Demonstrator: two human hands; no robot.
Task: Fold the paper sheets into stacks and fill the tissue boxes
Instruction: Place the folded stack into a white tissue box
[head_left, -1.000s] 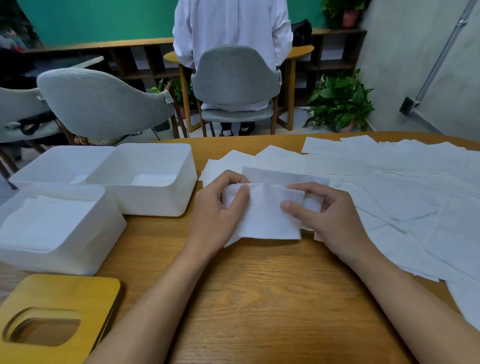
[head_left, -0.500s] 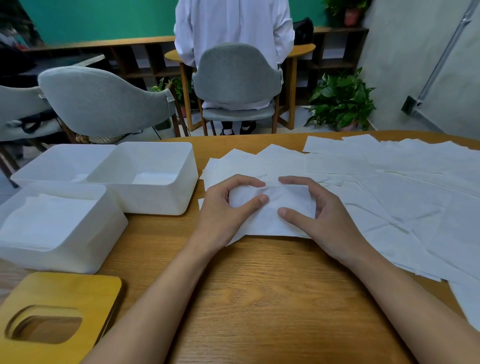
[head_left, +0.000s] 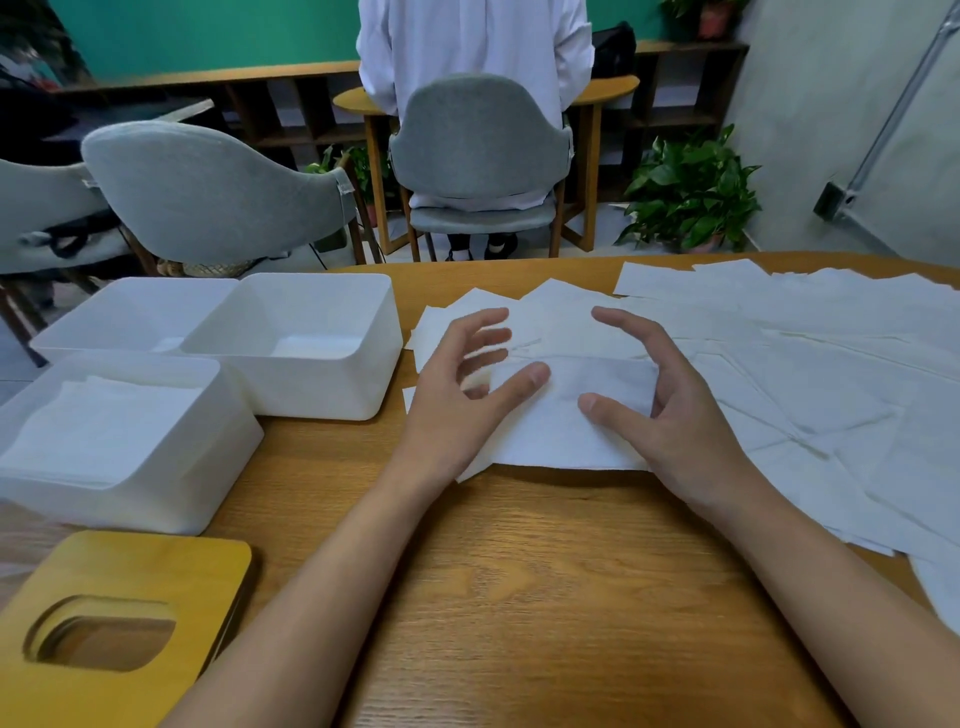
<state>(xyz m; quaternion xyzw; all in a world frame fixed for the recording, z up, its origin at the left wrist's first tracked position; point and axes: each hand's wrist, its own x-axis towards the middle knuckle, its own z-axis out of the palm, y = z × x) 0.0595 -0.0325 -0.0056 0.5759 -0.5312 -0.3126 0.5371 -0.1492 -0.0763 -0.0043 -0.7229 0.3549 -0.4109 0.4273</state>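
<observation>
Little of the task looked done. The nearest white plastic tissue box (head_left: 171, 483) held a low stack of folded paper; the two white boxes behind it (head_left: 322, 389) showed little or nothing inside. A yellow wooden lid with an oval slot (head_left: 156, 571) lay off to the side. One folded white paper sheet (head_left: 561, 426) lay on the wooden worktop (head_left: 519, 571) between the hands. The left hand (head_left: 457, 405) and right hand (head_left: 675, 415) were spread wide over it, gripping nothing. Many loose white paper sheets (head_left: 805, 364) remained fanned across the right, unfolded, so most work seemingly lay ahead. Beyond stood grey chairs (head_left: 208, 192), a seated person in white (head_left: 478, 52), a potted plant (head_left: 691, 192) and a green wall.
</observation>
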